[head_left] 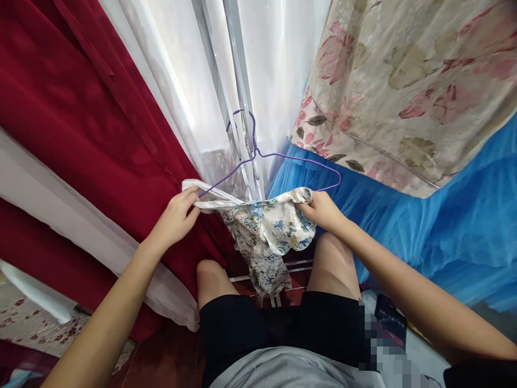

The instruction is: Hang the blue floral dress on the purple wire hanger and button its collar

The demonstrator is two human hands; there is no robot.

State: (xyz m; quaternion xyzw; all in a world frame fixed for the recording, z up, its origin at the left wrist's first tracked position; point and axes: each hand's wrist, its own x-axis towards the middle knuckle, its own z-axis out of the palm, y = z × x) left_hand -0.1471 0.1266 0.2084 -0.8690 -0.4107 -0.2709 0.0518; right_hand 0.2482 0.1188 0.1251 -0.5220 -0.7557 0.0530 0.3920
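Observation:
A white garment with blue and yellow flowers point(278, 223) hangs down between my hands in front of my knees. My left hand point(177, 215) is closed on its white strap and upper edge, close to the left end of a purple wire hanger point(297, 157). On the other side, my right hand point(321, 210) pinches the garment's upper right edge. The hanger's right end shows bare above that hand, and its hook is up at the white metal poles. Part of the hanger's lower bar is hidden behind the cloth.
White metal poles point(238, 70) rise in front of a white curtain point(278, 54). Red cloth point(133, 140) hangs on the left. To the right are a flowered cloth point(388, 97) and blue tulle point(424, 231). A dark phone-like device point(390, 320) lies at lower right.

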